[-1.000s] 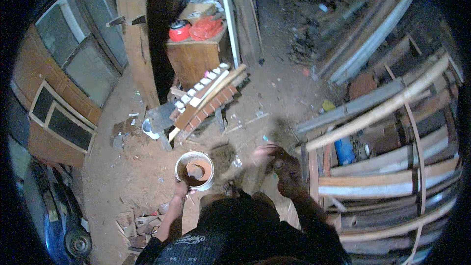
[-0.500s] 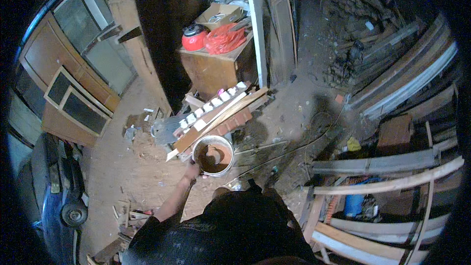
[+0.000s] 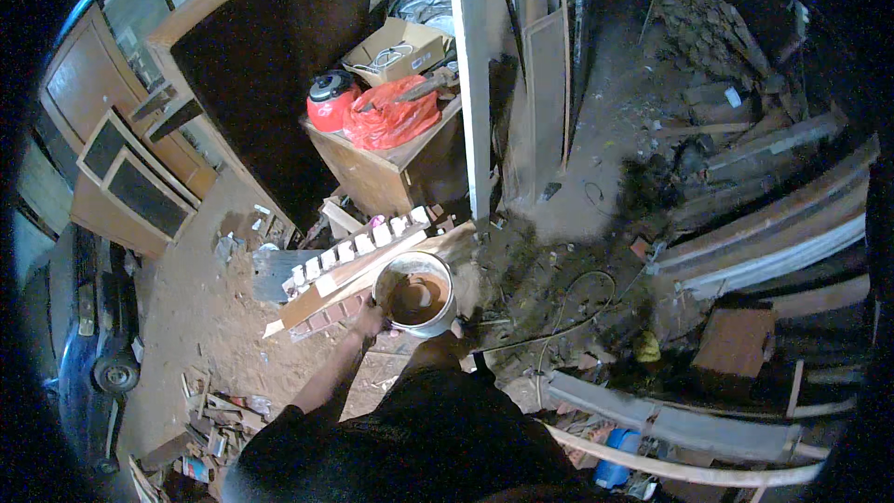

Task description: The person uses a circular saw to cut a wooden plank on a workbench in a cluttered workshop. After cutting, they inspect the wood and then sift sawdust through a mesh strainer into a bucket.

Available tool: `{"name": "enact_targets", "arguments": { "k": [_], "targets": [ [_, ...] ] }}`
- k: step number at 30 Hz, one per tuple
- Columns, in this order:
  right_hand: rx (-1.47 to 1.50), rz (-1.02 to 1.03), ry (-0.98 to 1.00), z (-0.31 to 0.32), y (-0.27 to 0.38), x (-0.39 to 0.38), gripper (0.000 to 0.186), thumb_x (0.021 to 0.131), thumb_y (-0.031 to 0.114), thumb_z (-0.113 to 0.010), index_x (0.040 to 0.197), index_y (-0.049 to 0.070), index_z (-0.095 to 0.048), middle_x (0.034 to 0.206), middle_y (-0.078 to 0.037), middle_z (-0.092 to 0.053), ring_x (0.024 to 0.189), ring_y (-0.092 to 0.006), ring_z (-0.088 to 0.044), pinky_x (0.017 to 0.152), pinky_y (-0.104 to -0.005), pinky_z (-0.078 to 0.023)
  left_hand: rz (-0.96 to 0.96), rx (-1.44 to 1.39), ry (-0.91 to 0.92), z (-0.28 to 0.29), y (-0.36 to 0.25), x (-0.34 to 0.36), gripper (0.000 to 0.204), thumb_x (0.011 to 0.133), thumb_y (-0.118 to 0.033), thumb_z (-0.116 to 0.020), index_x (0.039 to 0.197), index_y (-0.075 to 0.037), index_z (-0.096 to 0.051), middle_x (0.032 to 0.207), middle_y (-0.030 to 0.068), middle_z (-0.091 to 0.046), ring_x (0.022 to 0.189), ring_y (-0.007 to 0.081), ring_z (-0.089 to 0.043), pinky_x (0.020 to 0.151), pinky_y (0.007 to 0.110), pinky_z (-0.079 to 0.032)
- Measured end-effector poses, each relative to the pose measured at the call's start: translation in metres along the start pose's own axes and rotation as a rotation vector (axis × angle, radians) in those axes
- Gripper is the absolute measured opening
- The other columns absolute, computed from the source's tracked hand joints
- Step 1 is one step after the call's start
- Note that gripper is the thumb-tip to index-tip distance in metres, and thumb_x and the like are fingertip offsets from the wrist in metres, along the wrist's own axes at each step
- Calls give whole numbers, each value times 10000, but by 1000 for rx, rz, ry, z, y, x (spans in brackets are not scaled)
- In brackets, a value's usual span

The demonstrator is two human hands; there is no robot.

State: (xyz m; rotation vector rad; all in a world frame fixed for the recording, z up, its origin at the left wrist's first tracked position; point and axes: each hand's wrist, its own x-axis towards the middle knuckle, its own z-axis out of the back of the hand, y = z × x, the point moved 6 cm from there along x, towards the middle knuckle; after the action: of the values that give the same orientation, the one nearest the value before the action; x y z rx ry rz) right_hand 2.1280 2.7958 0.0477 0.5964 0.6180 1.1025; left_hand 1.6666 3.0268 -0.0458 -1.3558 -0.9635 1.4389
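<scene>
My left hand (image 3: 372, 319) is closed on the near-left side of a white bucket (image 3: 430, 327). The bucket stands upright in front of my body, with reddish-brown material (image 3: 407, 296) inside and a pale rounded shape partly showing in it. Just beyond and left of the bucket lie long wooden boards (image 3: 358, 272), with a row of white blocks (image 3: 363, 244) along them and reddish bricks (image 3: 328, 315) beside them. My right hand does not show; my dark-clothed body covers the lower middle.
A wooden cabinet (image 3: 365, 166) bears a red plastic bag (image 3: 396, 116), a red round container (image 3: 331, 104) and a cardboard box (image 3: 396, 51). A white post (image 3: 471, 84) stands beside it. Timber planks (image 3: 670, 419) and a blue container (image 3: 616, 458) lie right; a dark car (image 3: 88, 345) is left.
The view has shifted forward and to the right, so the cabinet looks nearer and the boards sit further left. My left hand keeps its hold on the bucket, which has moved along with me.
</scene>
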Motion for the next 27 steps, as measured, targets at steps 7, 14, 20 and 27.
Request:
{"name": "enact_targets", "arguments": {
  "k": [7,14,20,27],
  "targets": [
    [-352,-238,543,19,-52,121,503,919,153,-686,1367,-2,-515,1252,-96,-651,1136,-236,-604,946,-363,-479,-30,360,-50,-36,-23,91,574,894,-52,-604,1397,35,-342,1275,149,-602,1167,235,-571,974,393,-494],
    [-20,95,515,-12,8,306,450,919,199,-670,1307,-4,-562,1189,-158,-674,1144,-288,-613,965,-384,-476,282,88,-72,-75,-90,133,504,922,-98,-597,1363,35,-394,1319,171,-568,1215,257,-540,1027,423,-467],
    [-157,496,670,-31,97,434,387,926,213,-643,1243,-6,-610,1165,-192,-673,1170,-310,-601,993,-386,-466,271,-240,-416,-76,-49,111,454,927,-164,-625,1327,-21,-464,1227,135,-610,1134,238,-583,935,383,-506],
    [286,528,712,-72,252,637,220,937,180,-650,1003,-29,-676,806,-98,-695,760,-178,-677,721,-316,-522,456,-480,-817,-115,-59,72,389,963,-299,-582,1252,-51,-501,871,116,-656,554,204,-636,428,319,-494]
  ]
}}
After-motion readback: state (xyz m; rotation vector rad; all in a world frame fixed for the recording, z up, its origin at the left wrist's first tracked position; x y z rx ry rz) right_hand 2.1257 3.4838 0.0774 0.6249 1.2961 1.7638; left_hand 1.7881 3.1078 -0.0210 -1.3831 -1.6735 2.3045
